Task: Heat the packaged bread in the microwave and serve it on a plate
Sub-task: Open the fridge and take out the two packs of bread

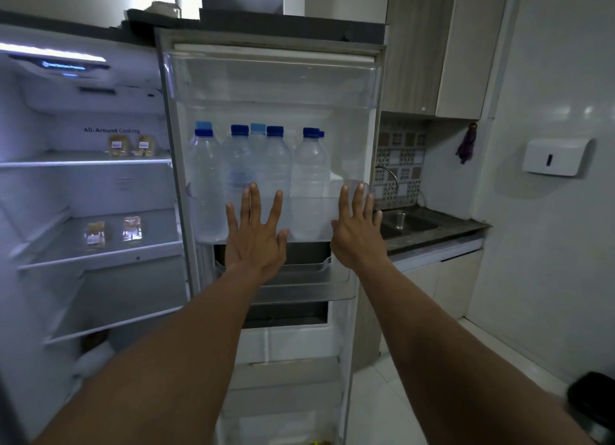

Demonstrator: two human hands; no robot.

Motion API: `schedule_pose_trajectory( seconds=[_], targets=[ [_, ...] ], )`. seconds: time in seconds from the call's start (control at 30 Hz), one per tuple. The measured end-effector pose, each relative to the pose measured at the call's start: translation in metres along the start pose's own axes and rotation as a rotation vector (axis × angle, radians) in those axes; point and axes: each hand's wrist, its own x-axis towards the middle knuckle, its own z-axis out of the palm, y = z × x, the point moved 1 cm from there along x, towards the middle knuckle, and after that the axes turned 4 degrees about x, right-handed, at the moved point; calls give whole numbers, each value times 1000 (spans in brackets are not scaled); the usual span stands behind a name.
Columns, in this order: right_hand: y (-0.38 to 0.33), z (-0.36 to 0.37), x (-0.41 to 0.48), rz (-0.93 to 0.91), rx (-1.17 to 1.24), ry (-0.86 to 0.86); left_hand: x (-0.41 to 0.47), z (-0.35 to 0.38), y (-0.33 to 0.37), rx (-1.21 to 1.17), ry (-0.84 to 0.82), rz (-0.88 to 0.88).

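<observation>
Head view, hands: the left hand point(254, 236) and the right hand point(357, 226) are both raised flat with fingers spread, empty, backs to the camera, in front of the open fridge door point(273, 88).
Contact: whether the palms touch the door shelf cannot be told.
Ahead of the hands: water bottles point(259, 178) stand in a row in the door shelf, just beyond the fingertips.
Left of the left hand: packaged bread point(96, 234) lies on a middle fridge shelf point(100, 258) with a second pack point(132, 229) beside it; two more packs point(130, 145) sit on the shelf above.
Right of the right hand: a sink point(404, 223) in the counter.
Step, as judged: the fridge stands open; no pack is taken yet.
Next move, as judged: the left hand must swing left into the cabinet and close on one pack.
Microwave, plate: not in view.
</observation>
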Motion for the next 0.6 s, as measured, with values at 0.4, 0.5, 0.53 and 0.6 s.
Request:
schedule_pose_trajectory(
  seconds=[0.4, 0.5, 0.53, 0.6],
  targets=[
    [-16, -2, -2, -34, -16, -17, -1, -9, -1, 19, -71, 0],
    [-35, -5, -4, -67, -26, 39, -4, -18, -6, -10, -46, 32],
    [-44, -8, -5, -83, -32, 54, -6, -22, -9, -24, -32, 40],
    [-62, -13, -7, -119, -41, 72, -10, -30, -21, -37, -11, 45]
  ],
)
